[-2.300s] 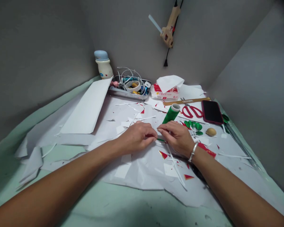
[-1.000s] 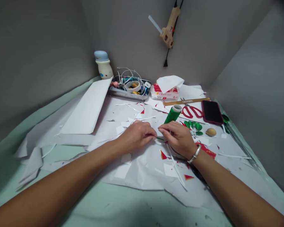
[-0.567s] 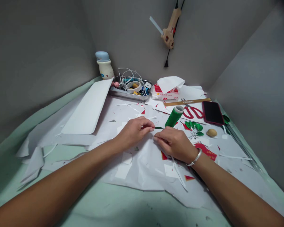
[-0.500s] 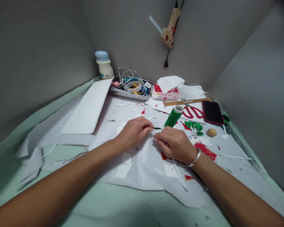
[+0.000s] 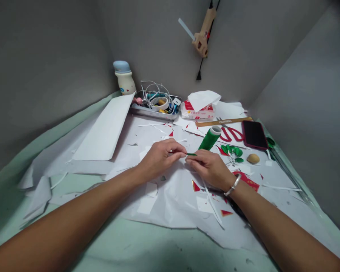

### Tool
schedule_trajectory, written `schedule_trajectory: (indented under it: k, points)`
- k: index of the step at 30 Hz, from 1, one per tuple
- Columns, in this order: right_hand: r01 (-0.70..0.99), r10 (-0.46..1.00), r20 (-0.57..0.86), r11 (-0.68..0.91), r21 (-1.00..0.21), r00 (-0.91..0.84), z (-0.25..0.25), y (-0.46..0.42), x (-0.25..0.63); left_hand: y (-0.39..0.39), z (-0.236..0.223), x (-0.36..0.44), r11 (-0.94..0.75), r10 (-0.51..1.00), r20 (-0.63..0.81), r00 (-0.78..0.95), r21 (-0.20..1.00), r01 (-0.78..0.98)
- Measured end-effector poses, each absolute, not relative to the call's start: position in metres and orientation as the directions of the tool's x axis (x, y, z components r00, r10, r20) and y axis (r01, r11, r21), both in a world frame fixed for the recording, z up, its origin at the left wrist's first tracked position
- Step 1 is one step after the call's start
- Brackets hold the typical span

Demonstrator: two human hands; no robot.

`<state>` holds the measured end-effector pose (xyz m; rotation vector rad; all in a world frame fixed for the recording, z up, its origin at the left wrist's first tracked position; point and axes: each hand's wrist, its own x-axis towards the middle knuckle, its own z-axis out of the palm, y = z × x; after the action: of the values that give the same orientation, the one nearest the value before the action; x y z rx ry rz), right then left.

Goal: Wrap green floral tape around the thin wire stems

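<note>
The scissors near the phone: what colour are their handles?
Red handles, best in the head view.

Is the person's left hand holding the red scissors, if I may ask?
No, the left hand pinches a thin green strip, while the red scissors lie on the paper beside the phone.

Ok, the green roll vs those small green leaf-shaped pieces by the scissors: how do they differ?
The glossy green cylindrical roll is one solid, tilted cylinder with a pale open end; the small green leaf-shaped pieces are several separate, low shapes in a loose cluster. The roll is far larger than any single leaf piece. Both are green and sit on the scrap-strewn white paper.
</note>
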<state>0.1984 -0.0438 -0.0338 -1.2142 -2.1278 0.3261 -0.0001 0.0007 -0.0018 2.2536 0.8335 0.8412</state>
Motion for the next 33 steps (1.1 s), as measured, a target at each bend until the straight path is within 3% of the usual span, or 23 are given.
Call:
schedule_trajectory:
  k: [3, 6, 9, 11, 16, 18, 21, 24, 27, 30, 33]
  points:
    - [0.729, 0.777, 0.422, 0.608, -0.313, -0.467, -0.033, -0.05, 0.194, 0.002, -0.004, 0.0, -0.628, 0.754, 0.372, 0.541, 0.648, 0.431]
    - [0.73, 0.715, 0.477, 0.654, -0.198, -0.511, -0.029, -0.054, 0.191, 0.004, -0.01, 0.0, -0.701, 0.71, 0.403, 0.578, 0.492, 0.517]
    - [0.703, 0.718, 0.556, 0.644, -0.303, -0.418, -0.025, -0.054, 0.191, 0.006, -0.016, 0.0, -0.826, 0.559, 0.392, 0.73, 0.334, 0.454]
    - [0.678, 0.759, 0.575, 0.598, -0.427, -0.307, -0.025, -0.051, 0.194, 0.005, -0.017, 0.0, -0.875, 0.474, 0.381, 0.794, 0.304, 0.376]
    - [0.62, 0.872, 0.463, 0.454, -0.641, -0.16, -0.031, -0.041, 0.2, 0.002, -0.009, 0.0, -0.827, 0.519, 0.42, 0.745, 0.466, 0.314]
    - [0.624, 0.882, 0.425, 0.451, -0.638, -0.203, -0.034, -0.041, 0.2, 0.001, -0.005, 0.0, -0.755, 0.606, 0.416, 0.678, 0.569, 0.326]
    - [0.667, 0.842, 0.432, 0.526, -0.528, -0.322, -0.034, -0.045, 0.197, 0.001, -0.004, 0.0, -0.669, 0.713, 0.41, 0.569, 0.642, 0.376]
    - [0.701, 0.776, 0.461, 0.609, -0.37, -0.431, -0.03, -0.052, 0.193, 0.003, -0.008, 0.0, -0.677, 0.73, 0.428, 0.533, 0.563, 0.475]
    - [0.703, 0.725, 0.531, 0.645, -0.301, -0.438, -0.026, -0.055, 0.191, 0.005, -0.014, 0.0, -0.772, 0.634, 0.432, 0.641, 0.395, 0.498]
    - [0.697, 0.751, 0.573, 0.602, -0.389, -0.328, -0.025, -0.051, 0.194, 0.004, -0.016, 0.0, -0.858, 0.505, 0.4, 0.765, 0.323, 0.398]
    - [0.667, 0.821, 0.54, 0.507, -0.545, -0.183, -0.028, -0.044, 0.2, 0.002, -0.012, 0.001, -0.865, 0.475, 0.411, 0.778, 0.382, 0.326]
